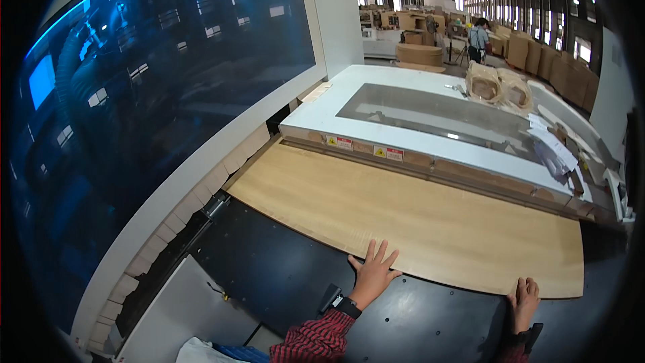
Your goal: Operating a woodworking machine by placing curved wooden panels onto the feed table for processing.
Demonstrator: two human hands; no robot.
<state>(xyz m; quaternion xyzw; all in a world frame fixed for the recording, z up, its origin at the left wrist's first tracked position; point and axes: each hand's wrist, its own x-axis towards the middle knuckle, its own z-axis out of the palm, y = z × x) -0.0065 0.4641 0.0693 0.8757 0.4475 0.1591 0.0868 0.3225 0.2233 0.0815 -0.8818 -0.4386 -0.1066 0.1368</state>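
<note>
A long, pale wood-grain panel [416, 218] lies flat on a black machine table [269, 255]. Its far long edge runs along the front of a white machine cover, and its left end reaches the flap curtain. My left hand [375, 274] rests on the near edge of the panel, open, with fingers spread over the top. Farther right, my right hand [525, 302] touches the same edge near the panel's right end; its fingers are slightly bent and closer together. Both wrists wear dark bands. Whether any fingers reach under the panel is hidden.
At left stands a large machine enclosure with a dark blue window [181, 60] and a pale flap curtain [168, 225]. Papers [554, 151] and plastic-wrapped rolls [487, 86] lie on the white cover [322, 104]. A person [478, 40] stands far back among stacked boards [521, 50].
</note>
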